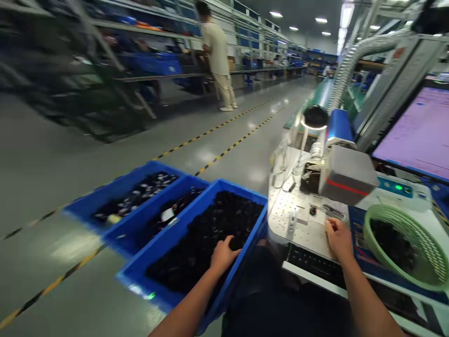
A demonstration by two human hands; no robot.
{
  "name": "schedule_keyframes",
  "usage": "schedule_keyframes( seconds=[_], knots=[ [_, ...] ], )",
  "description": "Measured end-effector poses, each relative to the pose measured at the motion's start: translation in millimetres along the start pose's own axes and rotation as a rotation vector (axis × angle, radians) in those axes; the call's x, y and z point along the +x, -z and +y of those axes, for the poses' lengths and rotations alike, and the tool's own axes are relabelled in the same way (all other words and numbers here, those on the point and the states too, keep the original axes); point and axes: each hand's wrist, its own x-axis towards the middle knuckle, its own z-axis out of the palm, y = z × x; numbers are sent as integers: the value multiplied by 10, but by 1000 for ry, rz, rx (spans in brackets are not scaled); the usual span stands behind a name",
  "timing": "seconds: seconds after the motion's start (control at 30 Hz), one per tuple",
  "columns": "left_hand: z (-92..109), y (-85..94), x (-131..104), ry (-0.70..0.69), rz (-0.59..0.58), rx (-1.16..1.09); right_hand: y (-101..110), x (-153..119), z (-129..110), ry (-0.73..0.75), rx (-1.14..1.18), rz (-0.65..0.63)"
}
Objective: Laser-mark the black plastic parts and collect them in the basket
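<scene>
My left hand is over the nearest blue bin, low against its heap of small black parts. Its thumb and fingers curl round a dark rounded black part. On the right, my right hand rests at the edge of the white perforated plate, fingers curled together; what they hold, if anything, is hidden. Just beyond those fingers lies a small metal fixture, with a small round black piece to its left. Above the plate hangs a grey machine head with a red stripe.
A green basket with black parts stands right of my right hand. A keyboard lies along the bench front. Two more blue bins sit to the left. A monitor is at right. A person stands by the far shelves.
</scene>
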Motion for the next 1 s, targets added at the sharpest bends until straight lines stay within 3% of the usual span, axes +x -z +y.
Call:
schedule_keyframes(
  seconds=[0.23, 0.37, 0.47, 0.63, 0.8, 0.9, 1.0],
  knots=[
    [-291, -30, -242, -30, 180, -165, -187, 191, -249, 28, -92, -60],
    [-378, 17, -210, 183, 248, -753, -245, 240, -313, 34, -113, -48],
    [-364, 139, -139, 336, 216, -1158, -290, 265, -268, 73, -117, -61],
    [-375, 361, -62, 417, 66, -1501, -372, 339, -150, 118, -114, -84],
    [-451, 484, -71, 557, -47, -1787, -386, 356, -235, 134, -98, -90],
    [-489, 493, -99, 641, -67, -1864, -289, 289, -315, 106, -85, -83],
    [-536, 468, -120, 750, -80, -1870, -17, 192, -288, 75, -47, -23]
  ],
)
